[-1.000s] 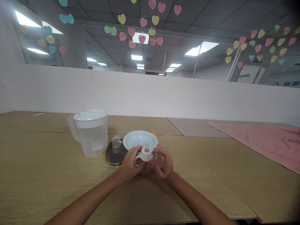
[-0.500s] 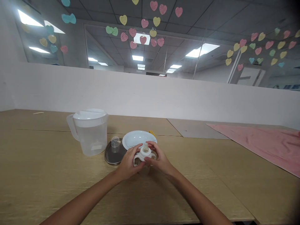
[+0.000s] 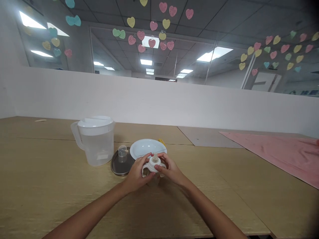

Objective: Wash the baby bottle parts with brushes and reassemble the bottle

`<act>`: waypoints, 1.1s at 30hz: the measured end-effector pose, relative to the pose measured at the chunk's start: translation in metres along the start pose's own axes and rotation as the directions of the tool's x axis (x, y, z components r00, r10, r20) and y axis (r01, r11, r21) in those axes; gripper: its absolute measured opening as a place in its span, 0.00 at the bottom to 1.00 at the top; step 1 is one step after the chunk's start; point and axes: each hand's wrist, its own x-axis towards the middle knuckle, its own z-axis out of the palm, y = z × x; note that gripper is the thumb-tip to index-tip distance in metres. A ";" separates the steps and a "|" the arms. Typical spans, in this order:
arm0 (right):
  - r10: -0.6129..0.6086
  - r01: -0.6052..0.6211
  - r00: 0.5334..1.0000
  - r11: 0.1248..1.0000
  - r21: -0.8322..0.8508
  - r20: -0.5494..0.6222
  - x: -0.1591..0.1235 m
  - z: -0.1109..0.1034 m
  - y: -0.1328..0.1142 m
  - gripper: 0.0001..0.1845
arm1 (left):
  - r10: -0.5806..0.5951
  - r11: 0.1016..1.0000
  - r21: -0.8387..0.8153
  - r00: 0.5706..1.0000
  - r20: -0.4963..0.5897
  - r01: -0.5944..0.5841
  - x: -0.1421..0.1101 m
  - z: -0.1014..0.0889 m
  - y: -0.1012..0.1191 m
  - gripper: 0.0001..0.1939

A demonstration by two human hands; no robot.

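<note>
A baby bottle (image 3: 155,163) with a white collar, two side handles and a clear teat stands upright between my hands. My left hand (image 3: 137,172) is closed round its left side, thumb low at the front. On the other side, my right hand (image 3: 171,169) grips the collar, thumb across its front. The bottle's lower body is partly hidden by my hands. Just behind it sits a white bowl (image 3: 147,145). To the left, a small clear cap (image 3: 122,151) rests on a round metal tray (image 3: 121,168).
A translucent lidded pitcher (image 3: 99,146) stands left of the tray. Something yellow (image 3: 161,142) shows behind the bowl. A pink cloth (image 3: 279,149) lies at the right and a grey sheet (image 3: 206,137) near the wall. A small pale strip (image 3: 40,120) is at the far left.
My right thumb and fingers have shifted slightly on the bottle's collar. The left hand and the things around stay where they were.
</note>
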 end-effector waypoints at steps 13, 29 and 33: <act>-0.130 0.015 0.928 0.949 -0.314 -0.349 0.005 0.016 0.008 0.28 | 0.003 0.999 0.038 0.998 -0.066 -0.001 0.001 0.011 0.010 0.30; -0.196 0.168 0.976 0.956 -0.242 -0.097 -0.002 0.001 -0.002 0.27 | 0.009 0.999 -0.054 1.000 -0.001 -0.009 -0.001 0.003 0.006 0.27; -0.228 0.193 0.968 0.944 -0.269 -0.104 -0.001 0.003 0.000 0.25 | 0.040 0.999 0.017 0.999 0.015 -0.040 -0.003 0.002 0.005 0.27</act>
